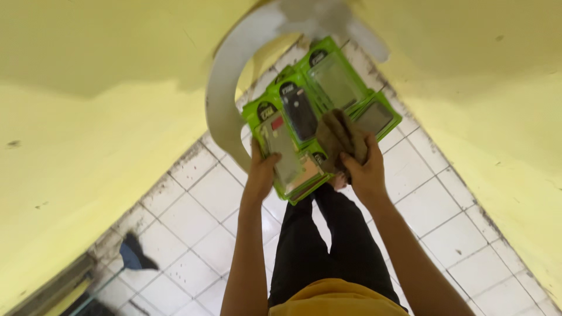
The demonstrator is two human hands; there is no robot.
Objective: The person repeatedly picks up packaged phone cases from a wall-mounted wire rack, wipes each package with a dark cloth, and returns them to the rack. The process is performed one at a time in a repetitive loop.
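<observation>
Above the white tiled floor (199, 210), between two yellow walls (88, 146), we hold a fanned bundle of green packages (319, 111) out in front of us. Each package is a flat green card with a clear plastic window, and dark or grey flat items show behind the windows; what exactly they are we cannot tell. The packages overlap one another, spreading from lower left to upper right.

Our left hand (261, 167) grips the lower left edge of the bundle, its thumb lying on the front of the nearest package and its fingers hidden behind, so the hand is closed on the stack. Our right hand (364, 169) is closed around a brown cloth (338, 137), which is bunched up and pressed against the front of the packages near the middle of the fan.

Behind the bundle a curved white piece (225, 88) arcs from the upper middle down toward the left hand; its upper end is blurred. Below the hands we see our own black trousers (328, 246) and the hem of a yellow shirt (339, 298), standing on the tiles. At lower left a dark blue object on a long handle (133, 254) lies by the wall.
</observation>
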